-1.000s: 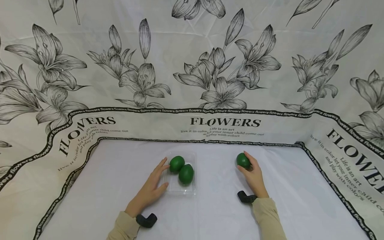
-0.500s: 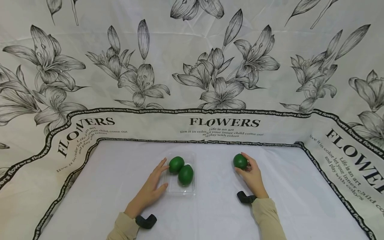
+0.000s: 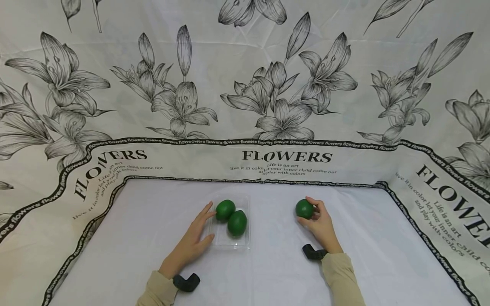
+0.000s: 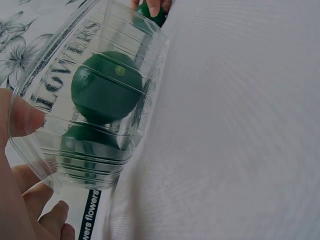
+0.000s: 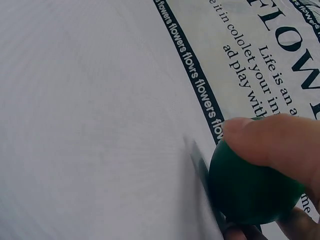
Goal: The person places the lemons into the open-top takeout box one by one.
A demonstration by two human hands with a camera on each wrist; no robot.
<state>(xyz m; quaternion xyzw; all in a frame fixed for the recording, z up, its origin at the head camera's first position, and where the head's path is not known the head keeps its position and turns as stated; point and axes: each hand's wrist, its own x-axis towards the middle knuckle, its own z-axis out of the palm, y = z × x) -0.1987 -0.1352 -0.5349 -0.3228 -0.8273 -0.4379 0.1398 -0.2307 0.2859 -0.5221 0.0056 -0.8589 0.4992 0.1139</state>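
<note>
A clear plastic container [image 3: 229,242] stands on the white cloth, left of centre, with two smooth dark green limes [image 3: 237,223] inside. My left hand [image 3: 193,236] rests along its left side, fingers spread and fairly straight, at the container's edge. The left wrist view shows the thumb [image 4: 27,119] at the rim and the fingers loosely bent below. To the right, another lime [image 3: 304,209] is held in my right hand [image 3: 321,223], between thumb and fingers. In the right wrist view, the gripped lime [image 5: 252,190] partly hides the fingers behind it.
White cloth [image 3: 272,263] covers the work surface. Behind it rises a flower-printed cloth [image 3: 283,161] with lettering and a black border. Dark wrist-worn pieces sit below the left hand [image 3: 186,282] and the right hand [image 3: 314,251].
My right hand has shifted slightly left and towards me with the lime in its grip. The left hand, the container and its two limes have stayed in place.
</note>
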